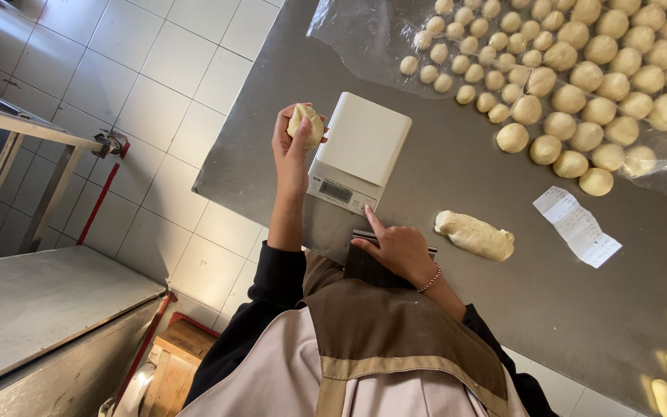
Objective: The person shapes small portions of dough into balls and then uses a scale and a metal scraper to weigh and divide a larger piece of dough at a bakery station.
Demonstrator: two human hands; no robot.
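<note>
Beige apron (380, 347) is worn nearest. A pale dough lump (306, 123) is clasped in the left hand (293, 147) at nine o'clock of the white digital scale (358, 150), seemingly for weighing; the right hand (399, 249), fingers loose, presses a dark metal scraper (364, 262) flat on the steel counter (457, 177).

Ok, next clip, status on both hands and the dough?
Left hand closed on a dough piece, raised beside the white scale. Right hand resting on a dark scraper. Dough log lying free on the steel table. Nothing in the way.

One head-worn view looks steeply down from close above the scale (359, 150), steel table (457, 255) beyond, tiled floor left.
</note>
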